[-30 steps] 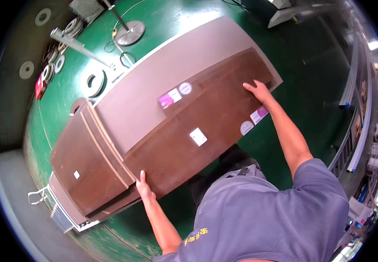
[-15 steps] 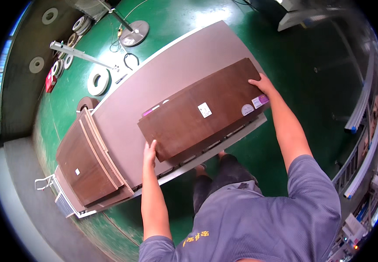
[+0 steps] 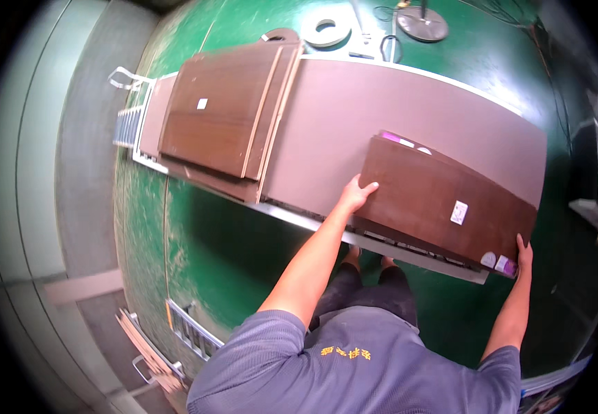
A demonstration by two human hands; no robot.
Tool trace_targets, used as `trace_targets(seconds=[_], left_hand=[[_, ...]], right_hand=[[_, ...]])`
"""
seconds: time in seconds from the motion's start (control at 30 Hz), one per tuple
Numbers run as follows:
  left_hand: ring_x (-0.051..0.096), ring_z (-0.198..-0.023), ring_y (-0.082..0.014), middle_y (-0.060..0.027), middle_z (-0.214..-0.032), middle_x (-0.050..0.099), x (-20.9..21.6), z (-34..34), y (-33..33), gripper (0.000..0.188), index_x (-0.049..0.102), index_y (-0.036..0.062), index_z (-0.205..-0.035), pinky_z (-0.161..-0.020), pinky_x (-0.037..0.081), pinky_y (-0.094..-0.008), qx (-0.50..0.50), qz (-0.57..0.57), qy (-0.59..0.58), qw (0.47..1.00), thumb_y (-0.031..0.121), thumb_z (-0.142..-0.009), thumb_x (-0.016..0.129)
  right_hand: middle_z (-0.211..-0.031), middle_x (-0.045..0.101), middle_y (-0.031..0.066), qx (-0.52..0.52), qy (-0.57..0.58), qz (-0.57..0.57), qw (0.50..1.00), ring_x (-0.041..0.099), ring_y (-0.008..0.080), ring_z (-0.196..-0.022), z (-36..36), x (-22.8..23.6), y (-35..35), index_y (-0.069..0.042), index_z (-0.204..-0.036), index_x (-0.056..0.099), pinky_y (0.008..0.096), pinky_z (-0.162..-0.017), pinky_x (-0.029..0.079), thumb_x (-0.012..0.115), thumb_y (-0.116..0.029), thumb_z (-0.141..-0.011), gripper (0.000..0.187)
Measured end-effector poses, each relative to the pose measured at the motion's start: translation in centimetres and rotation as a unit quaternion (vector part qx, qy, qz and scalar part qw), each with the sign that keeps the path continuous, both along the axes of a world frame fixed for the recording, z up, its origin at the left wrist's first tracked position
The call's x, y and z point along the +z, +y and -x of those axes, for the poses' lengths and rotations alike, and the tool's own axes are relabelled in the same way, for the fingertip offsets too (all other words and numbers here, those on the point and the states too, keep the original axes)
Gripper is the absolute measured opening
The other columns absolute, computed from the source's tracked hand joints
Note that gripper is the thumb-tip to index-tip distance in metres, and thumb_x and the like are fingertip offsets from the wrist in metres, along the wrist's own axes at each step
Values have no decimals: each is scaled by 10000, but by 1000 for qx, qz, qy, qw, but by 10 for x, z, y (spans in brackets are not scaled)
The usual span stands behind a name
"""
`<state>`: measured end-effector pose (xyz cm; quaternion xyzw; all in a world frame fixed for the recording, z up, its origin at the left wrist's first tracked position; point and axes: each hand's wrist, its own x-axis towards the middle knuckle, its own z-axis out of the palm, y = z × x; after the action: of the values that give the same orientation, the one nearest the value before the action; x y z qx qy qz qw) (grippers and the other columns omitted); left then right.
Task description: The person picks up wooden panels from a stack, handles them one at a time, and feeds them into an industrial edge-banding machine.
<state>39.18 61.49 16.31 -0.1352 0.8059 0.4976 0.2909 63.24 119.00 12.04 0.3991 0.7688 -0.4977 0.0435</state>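
Observation:
A dark brown wood-grain panel (image 3: 423, 196) lies over the right part of a long cart's mauve-brown top (image 3: 354, 103). It bears a white label (image 3: 459, 212) and smaller stickers at its near right corner. Along its far side, the edge of another panel with a purple sticker (image 3: 390, 137) peeks out from beneath. My left hand (image 3: 356, 194) grips the panel's left end, thumb on top and fingers partly hidden. At the opposite end, my right hand (image 3: 524, 254) is closed round the near right corner.
Larger brown panels (image 3: 223, 117) are stacked on the cart's left end, beside its white handle (image 3: 126, 78). Beyond the cart lie a white ring-shaped roll (image 3: 326, 31) and a round stand base (image 3: 423, 25). A metal rack (image 3: 190, 328) stands at lower left on the green floor.
My view has swung left, bringing the stacked panels and the left wall further into sight. Both hands keep their hold on the panel, which now slants down toward the right in view.

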Motion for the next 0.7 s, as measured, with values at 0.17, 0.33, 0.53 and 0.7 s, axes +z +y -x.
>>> trace_targets(seconds=[0.17,0.33,0.53,0.7], left_hand=[[408,-1320,-363,-243,-1397,448,-9,1,-47,749,407,-21,-1382,-1087,344,-431,-35,107,73,991,368,-818,711],[324,-1360,-403,-243,-1445,383,22,80,-236,692,402,0,-1395,-1124,261,-480,52,331,287,897,341,-851,660],[272,-1412,-309,-73,-1553,270,19,78,-361,703,329,224,-1481,-1131,234,-523,-74,524,198,825,452,-877,606],[357,-1319,-382,-197,-1418,401,12,51,-415,592,496,172,-1342,-1072,335,-487,16,450,318,834,345,-820,713]], right_hand=[[-1419,438,207,0,-86,-87,992,436,307,-1295,12,11,-7,57,-1409,365,371,-1096,313,706,-353,-838,781],[-1465,345,252,77,-57,-417,904,328,366,-1363,62,42,-100,79,-1405,333,406,-1145,250,650,-196,-848,698],[-1437,372,208,264,65,-267,924,331,363,-1362,121,79,-358,-7,-1381,392,432,-1139,258,643,-26,-741,689],[-1440,362,215,368,95,-179,907,353,372,-1344,148,114,-488,-38,-1364,421,435,-1122,297,649,-45,-753,653]])
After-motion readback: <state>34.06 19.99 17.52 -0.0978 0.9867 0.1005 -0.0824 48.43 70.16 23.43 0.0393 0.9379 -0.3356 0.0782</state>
